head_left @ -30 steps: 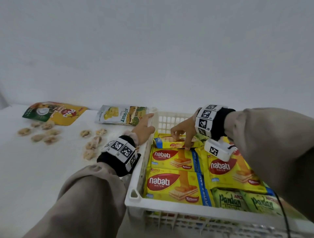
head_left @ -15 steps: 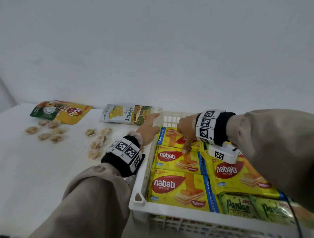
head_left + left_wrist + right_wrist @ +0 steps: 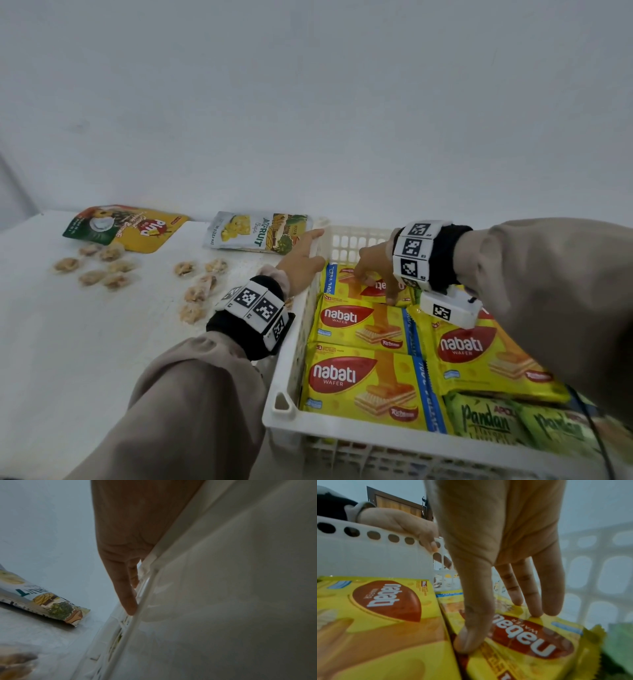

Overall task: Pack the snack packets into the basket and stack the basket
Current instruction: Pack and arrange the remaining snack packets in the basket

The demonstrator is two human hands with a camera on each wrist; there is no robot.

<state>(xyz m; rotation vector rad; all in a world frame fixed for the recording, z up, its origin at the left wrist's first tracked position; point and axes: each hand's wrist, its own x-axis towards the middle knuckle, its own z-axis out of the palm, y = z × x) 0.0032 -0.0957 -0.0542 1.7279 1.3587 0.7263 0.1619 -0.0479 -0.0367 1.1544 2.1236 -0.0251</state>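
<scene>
A white slotted basket (image 3: 284, 373) holds several yellow nabati wafer packets (image 3: 363, 380) and green pandan packets (image 3: 489, 421). My right hand (image 3: 374, 287) is inside the basket at its far end. Its straight fingers press on the far nabati packet (image 3: 530, 642), and the thumb (image 3: 471, 635) pushes down at the seam beside the neighbouring packet (image 3: 376, 615). My left hand (image 3: 301, 263) holds the basket's left wall (image 3: 223, 588). The fingers (image 3: 126, 595) lie straight along the outside and the thumb (image 3: 428, 542) hooks over the rim.
On the white table to the left lie a jackfruit chips bag (image 3: 257, 233), a yellow and green snack bag (image 3: 126, 228) and several loose wrapped snack pieces (image 3: 195, 291). A plain wall stands close behind. A second basket layer shows under the front rim (image 3: 376, 431).
My right hand went from pinching at the far packet to pressing it flat with spread fingers and thumb. My left hand stayed on the rim.
</scene>
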